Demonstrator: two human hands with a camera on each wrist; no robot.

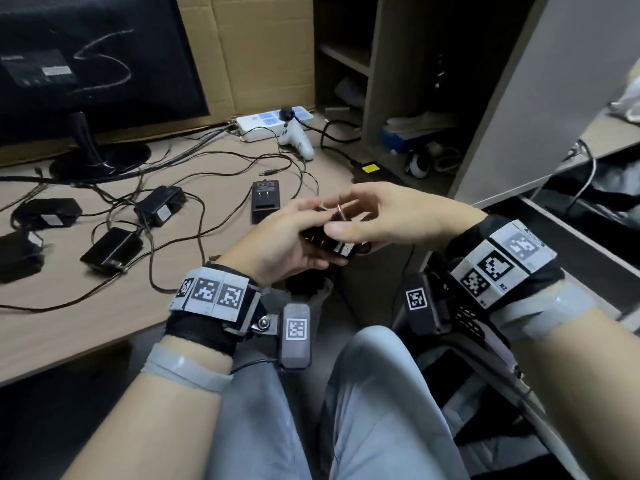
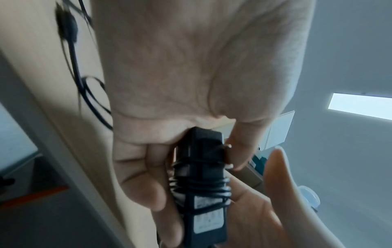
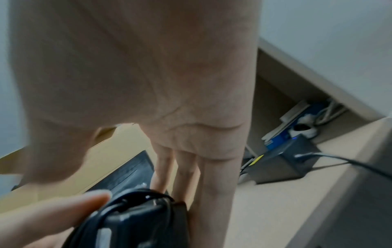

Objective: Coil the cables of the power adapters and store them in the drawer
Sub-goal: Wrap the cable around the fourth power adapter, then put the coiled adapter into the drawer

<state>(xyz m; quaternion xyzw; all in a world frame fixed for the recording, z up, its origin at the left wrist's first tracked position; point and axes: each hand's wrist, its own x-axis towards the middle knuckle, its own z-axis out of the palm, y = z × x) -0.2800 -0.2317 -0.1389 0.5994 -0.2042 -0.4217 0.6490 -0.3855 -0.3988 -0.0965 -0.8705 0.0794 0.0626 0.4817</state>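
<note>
In the head view, a black power adapter point(image 1: 327, 242) is held above the person's lap, just off the front edge of the desk point(image 1: 69, 323), between the two hands. The left hand point(image 1: 277, 244) is curled under and around the adapter body; the right hand point(image 1: 391, 213) is closed over its upper end, thumb laid along the side, with a metal prong visible between the fingertips. Five more adapters are left on the desk with their cables point(image 1: 194, 188) loose and tangled: one upright-facing adapter point(image 1: 265, 200) just beyond the hands, the others point(image 1: 114, 249) further left. A monitor point(image 1: 86, 64), a white power strip point(image 1: 273, 121) and a white controller point(image 1: 298, 140) are seen at the back. An open drawer point(image 1: 588, 216) is seen to the right.

In the left wrist view, the adapter point(image 2: 199, 184) is gripped by the left hand point(image 2: 180, 83), its cable point(image 2: 199, 186) wound in several turns around the body; a label is seen below the turns.

In the right wrist view, the right hand point(image 3: 148, 83) is seen from beneath, its fingers point(image 3: 212, 184) reaching down against the cable-wrapped adapter point(image 3: 137, 221). The picture is blurred.
</note>
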